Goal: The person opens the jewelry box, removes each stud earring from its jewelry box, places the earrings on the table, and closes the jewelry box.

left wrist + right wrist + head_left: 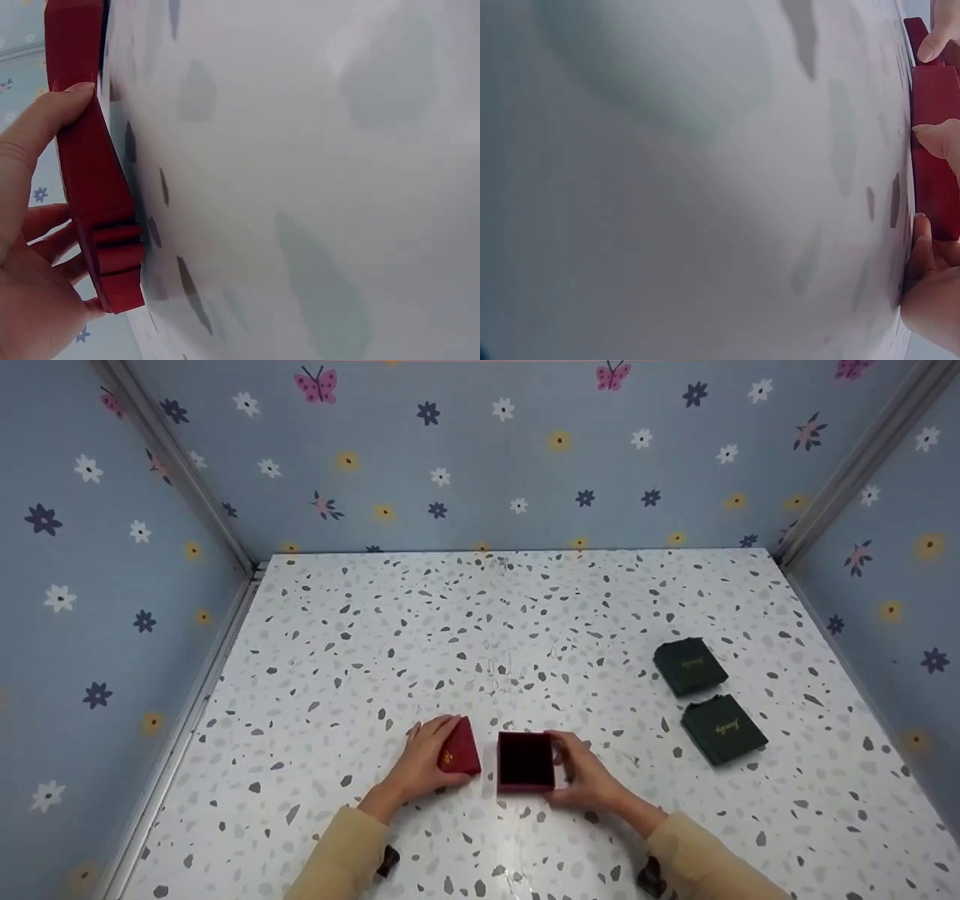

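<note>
A red box lid [463, 750] with a gold mark is held by my left hand [420, 761], its thumb at the near side and its fingers over the far left. A red bow [116, 255] shows on the lid's side in the left wrist view. Just right of the lid stands the red box base [525, 790], uncovered, with a dark inside. My right hand [589, 780] grips the base at its right side, thumb at the near corner and fingers at the far one. The right wrist view catches the base's red wall [936, 187] between thumb and fingers.
Two dark green flat pouches or small bags with gold lettering lie to the right, one farther back [691, 666] and one nearer [724, 729]. Flowered blue panels [480, 457] border the speckled white tabletop [360, 637] at the back and both sides.
</note>
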Demonstrator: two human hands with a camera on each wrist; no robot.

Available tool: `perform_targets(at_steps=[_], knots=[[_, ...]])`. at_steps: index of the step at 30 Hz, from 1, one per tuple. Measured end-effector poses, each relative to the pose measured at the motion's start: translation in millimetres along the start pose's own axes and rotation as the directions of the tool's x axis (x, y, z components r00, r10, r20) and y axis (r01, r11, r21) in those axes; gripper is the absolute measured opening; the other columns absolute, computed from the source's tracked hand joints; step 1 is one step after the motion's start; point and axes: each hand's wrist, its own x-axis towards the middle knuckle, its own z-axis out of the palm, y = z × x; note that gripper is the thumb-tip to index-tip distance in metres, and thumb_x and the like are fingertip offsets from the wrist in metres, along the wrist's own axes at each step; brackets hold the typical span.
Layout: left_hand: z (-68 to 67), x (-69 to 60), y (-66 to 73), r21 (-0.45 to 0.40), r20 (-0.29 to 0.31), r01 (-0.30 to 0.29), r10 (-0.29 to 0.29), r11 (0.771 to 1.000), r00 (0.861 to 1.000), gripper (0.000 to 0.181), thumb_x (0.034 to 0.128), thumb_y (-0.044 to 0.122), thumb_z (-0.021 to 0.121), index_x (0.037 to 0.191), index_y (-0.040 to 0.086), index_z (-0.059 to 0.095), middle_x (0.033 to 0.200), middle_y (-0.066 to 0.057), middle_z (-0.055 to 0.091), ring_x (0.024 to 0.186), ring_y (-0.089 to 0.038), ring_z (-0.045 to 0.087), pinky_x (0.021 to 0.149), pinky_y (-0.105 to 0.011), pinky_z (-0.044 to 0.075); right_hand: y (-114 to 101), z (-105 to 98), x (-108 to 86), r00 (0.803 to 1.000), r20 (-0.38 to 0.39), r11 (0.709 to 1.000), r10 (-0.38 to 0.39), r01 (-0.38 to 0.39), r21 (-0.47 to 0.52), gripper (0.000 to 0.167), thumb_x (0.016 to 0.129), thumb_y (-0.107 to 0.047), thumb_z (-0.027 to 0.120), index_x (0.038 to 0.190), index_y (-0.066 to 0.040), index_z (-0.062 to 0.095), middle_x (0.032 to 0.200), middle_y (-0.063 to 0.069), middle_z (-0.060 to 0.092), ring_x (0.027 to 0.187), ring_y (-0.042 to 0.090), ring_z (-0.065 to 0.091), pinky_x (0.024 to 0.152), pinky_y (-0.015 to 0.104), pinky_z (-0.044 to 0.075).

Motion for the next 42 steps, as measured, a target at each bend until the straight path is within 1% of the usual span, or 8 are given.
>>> perform_targets(at_steps=[3, 8, 10, 15, 25, 32, 38, 42], knots=[[-2.1, 0.1, 3.8, -0.016, -0.019, 0.002, -0.003, 1.000, 1.000, 0.087, 0.0640, 0.034, 0.077, 0.133, 0.001, 0.036, 0.131, -0.014, 0.037, 0.121, -0.029, 0.032, 0.102, -0.049, 0.014, -0.1, -1.4, 0.9, 1.000, 0.005, 1.000, 0.005, -0.005, -0.001, 0.086, 0.053, 0.009, 0.074, 0.129, 0.004, 0.032, 0.098, 0.012, 0.051, 0.075, 0.030, 0.047, 0.056, 0.030, 0.043], [-4.8, 1.8, 12.9, -0.028, -0.042, -0.003, 0.002, 1.000, 0.999, 0.086, 0.0647, 0.032, 0.077, 0.134, 0.003, 0.035, 0.132, -0.013, 0.037, 0.121, -0.028, 0.033, 0.102, -0.048, 0.014, 22.1, 1.3, 3.3, 0.998, 0.017, 0.998, 0.055, -0.054, -0.034, 0.092, 0.054, 0.000, 0.078, 0.133, -0.007, 0.032, 0.102, -0.001, 0.050, 0.077, 0.016, 0.046, 0.058, 0.025, 0.044], [-5.4, 2.7, 17.2, -0.043, -0.051, -0.009, 0.007, 0.999, 0.999, 0.086, 0.0646, 0.031, 0.077, 0.134, 0.003, 0.035, 0.132, -0.013, 0.037, 0.121, -0.027, 0.032, 0.102, -0.048, 0.014, 28.6, 2.0, 3.9, 0.999, 0.017, 0.999, 0.043, -0.043, -0.032, 0.092, 0.054, -0.003, 0.078, 0.133, -0.009, 0.032, 0.102, -0.003, 0.050, 0.077, 0.014, 0.046, 0.058, 0.024, 0.043], [-4.2, 5.2, 28.2, -0.094, -0.054, -0.015, 0.010, 0.995, 0.998, 0.086, 0.0642, 0.029, 0.078, 0.134, 0.003, 0.035, 0.133, -0.012, 0.036, 0.122, -0.027, 0.030, 0.103, -0.048, 0.014, 32.6, 2.3, 4.2, 1.000, 0.010, 1.000, -0.014, 0.014, -0.025, 0.090, 0.054, -0.005, 0.078, 0.131, -0.006, 0.032, 0.103, 0.000, 0.050, 0.079, 0.015, 0.046, 0.056, 0.025, 0.043], [2.9, 9.9, 44.4, -0.149, -0.005, 0.006, -0.007, 0.989, 1.000, 0.086, 0.0645, 0.033, 0.077, 0.135, 0.008, 0.035, 0.134, -0.010, 0.035, 0.123, -0.029, 0.027, 0.100, -0.046, 0.021, 24.9, 2.3, 3.8, 1.000, 0.006, 0.999, -0.001, 0.001, -0.047, 0.091, 0.052, -0.001, 0.079, 0.131, -0.003, 0.032, 0.104, 0.002, 0.050, 0.084, 0.018, 0.047, 0.059, 0.026, 0.043], [7.6, 15.8, 52.1, -0.160, -0.001, -0.028, 0.028, 0.987, 1.000, 0.087, 0.0634, 0.035, 0.078, 0.135, 0.008, 0.036, 0.134, -0.009, 0.036, 0.119, -0.026, 0.031, 0.095, -0.042, 0.031, 32.3, 4.0, 4.3, 1.000, 0.004, 0.999, -0.019, 0.019, -0.035, 0.092, 0.052, -0.005, 0.079, 0.131, -0.005, 0.032, 0.104, 0.000, 0.051, 0.083, 0.016, 0.047, 0.058, 0.025, 0.044], [12.1, 20.2, 58.1, -0.144, 0.036, -0.072, 0.078, 0.987, 0.996, 0.087, 0.0623, 0.035, 0.079, 0.134, 0.006, 0.038, 0.133, -0.009, 0.037, 0.120, -0.024, 0.032, 0.099, -0.043, 0.025, 26.2, 4.1, 3.4, 1.000, 0.006, 0.999, -0.015, 0.016, -0.048, 0.091, 0.053, -0.001, 0.079, 0.130, -0.002, 0.032, 0.104, 0.003, 0.051, 0.083, 0.017, 0.047, 0.059, 0.024, 0.043], [14.5, 23.5, 62.3, -0.122, 0.071, -0.100, 0.109, 0.987, 0.991, 0.087, 0.0632, 0.035, 0.078, 0.134, 0.005, 0.037, 0.134, -0.009, 0.037, 0.122, -0.023, 0.031, 0.102, -0.045, 0.019, 9.5, 1.3, 1.9, 0.998, 0.000, 0.998, -0.064, 0.064, -0.011, 0.087, 0.053, 0.007, 0.077, 0.127, 0.007, 0.032, 0.101, 0.012, 0.051, 0.081, 0.028, 0.048, 0.055, 0.029, 0.043]])
